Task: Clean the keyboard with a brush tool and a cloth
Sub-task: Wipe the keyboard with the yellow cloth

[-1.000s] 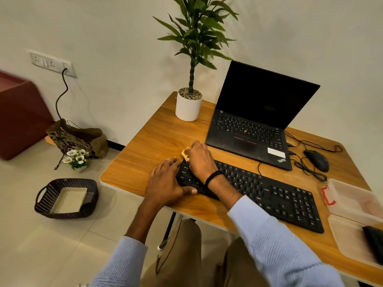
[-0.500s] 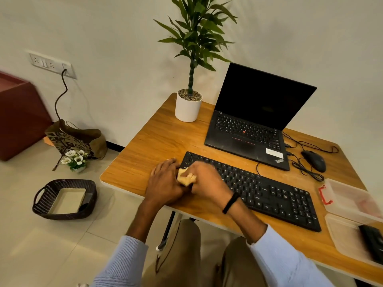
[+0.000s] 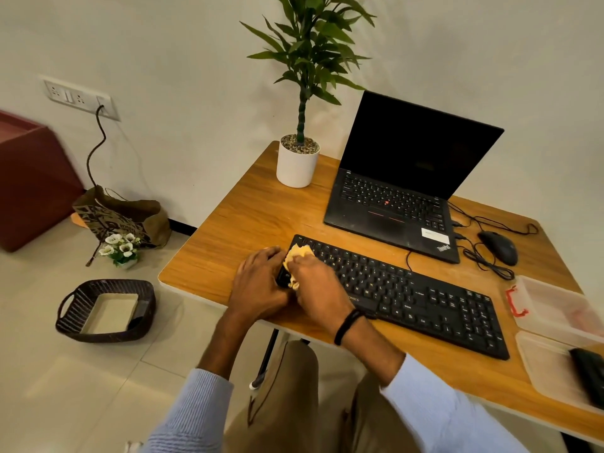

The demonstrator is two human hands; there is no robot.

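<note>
A black keyboard (image 3: 415,297) lies slantwise across the wooden desk (image 3: 248,220). My right hand (image 3: 318,287) holds a crumpled yellow cloth (image 3: 298,253) against the keyboard's left end. My left hand (image 3: 258,284) grips the left edge of the keyboard, its fingers curled over the corner beside the cloth. A dark object (image 3: 590,371), possibly the brush tool, lies in a clear tray at the right edge; I cannot make out what it is.
An open black laptop (image 3: 398,197) and a potted plant (image 3: 299,158) stand behind the keyboard. A wired mouse (image 3: 498,246) with loose cables and two clear plastic trays (image 3: 555,322) are at the right. A basket (image 3: 106,310) sits on the floor.
My right hand swept the cloth from the keyboard's far left corner down to its near left edge, then back up onto the left keys. My left hand stayed at the keyboard's left end.
</note>
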